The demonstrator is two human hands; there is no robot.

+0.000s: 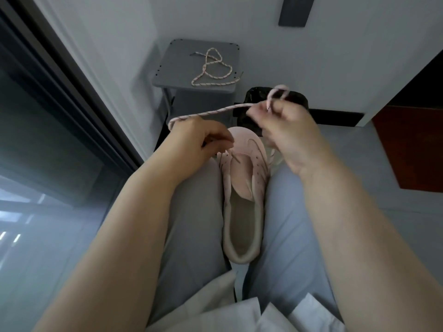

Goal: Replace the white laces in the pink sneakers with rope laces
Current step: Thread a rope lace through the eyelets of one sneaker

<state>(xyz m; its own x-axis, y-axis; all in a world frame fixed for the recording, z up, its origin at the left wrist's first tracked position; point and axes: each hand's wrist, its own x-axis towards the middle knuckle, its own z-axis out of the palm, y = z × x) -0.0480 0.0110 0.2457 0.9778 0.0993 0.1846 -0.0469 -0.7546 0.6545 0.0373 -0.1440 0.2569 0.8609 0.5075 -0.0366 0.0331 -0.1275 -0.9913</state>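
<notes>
We sit with the pink sneaker (pixel 242 188) wedged between our thighs in pale blue trousers (pixel 191 212), its toe pointing away from us and its heel opening towards us. The sneaker lies just below the fingers of both hands, and its eyelet rows (pixel 224 161) look mostly unthreaded.

Our left hand (pixel 196 137) hovers over the left eyelet row. Its fingers (pixel 223 137) are curled and pinch a thin dark end of the rope lace (pixel 215 112). Just beneath these fingers, a short dark lace tip (pixel 236 159) pokes out across the tongue.

From the far side of the left hand the rope lace curves out and runs taut, up and to the right, into our right hand (pixel 285 130). That hand is raised above the toe, and its fingers (pixel 256 113) and thumb are closed on the lace. Past these fingers the lace rises in a small loop, and its end hangs back down in front of them.

Behind the right fingers sits a black, crumpled-looking thing (pixel 297 98); we cannot tell what it is. Something whitish shows under the right hand beside the sneaker, too hidden to name.

Well beyond both sets of fingers stands a small grey desk (pixel 172 68) against the white wall, with a second rope lace (pixel 211 68) lying loosely coiled on top. A dark-framed window (pixel 48 116) runs to the left of the left hand.
</notes>
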